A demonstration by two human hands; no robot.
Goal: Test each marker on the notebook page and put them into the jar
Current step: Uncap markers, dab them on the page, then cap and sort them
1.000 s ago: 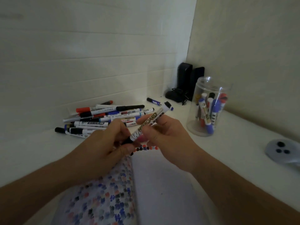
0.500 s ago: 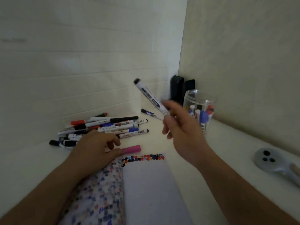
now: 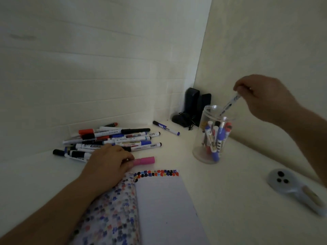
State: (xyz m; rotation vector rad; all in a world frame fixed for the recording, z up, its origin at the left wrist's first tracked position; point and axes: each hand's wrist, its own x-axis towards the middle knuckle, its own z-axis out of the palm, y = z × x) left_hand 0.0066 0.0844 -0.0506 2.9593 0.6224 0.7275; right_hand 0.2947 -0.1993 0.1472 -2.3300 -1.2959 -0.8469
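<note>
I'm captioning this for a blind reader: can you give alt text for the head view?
The right hand lowers a marker into a clear jar of markers, while the left hand rests on a pink marker beside a marker pile and open notebook.
</note>
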